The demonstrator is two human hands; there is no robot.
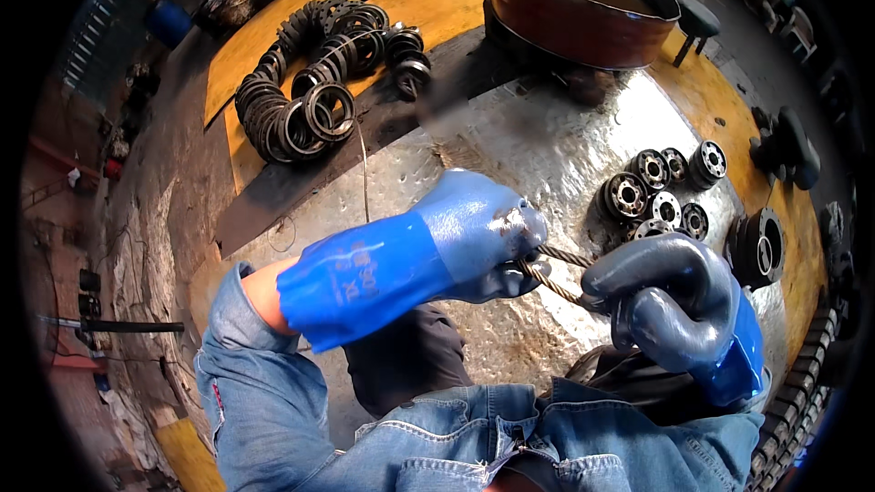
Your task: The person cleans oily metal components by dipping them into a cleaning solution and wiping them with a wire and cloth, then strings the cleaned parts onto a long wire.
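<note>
Both my hands wear long blue rubber gloves, and a twisted wire rope (558, 284) stretches between them in two strands. My left hand (488, 232) is closed in a fist around one end, with dark smears on its knuckles. At the other end, my right hand (670, 301) curls its fingers round the rope. The ends inside the fists are hidden. Below the hands are my dark-trousered knees. Just beyond my right hand, several round metal hubs with holes (663, 210) lie grouped on the metal sheet (510, 137).
A long curved row of dark metal rings (264, 100) lies at the far left, with a thin wire trailing from it. A reddish round tub (574, 27) of dark liquid stands at the back. Larger rings (758, 246) and a stacked row of ribbed parts (797, 383) are at the right.
</note>
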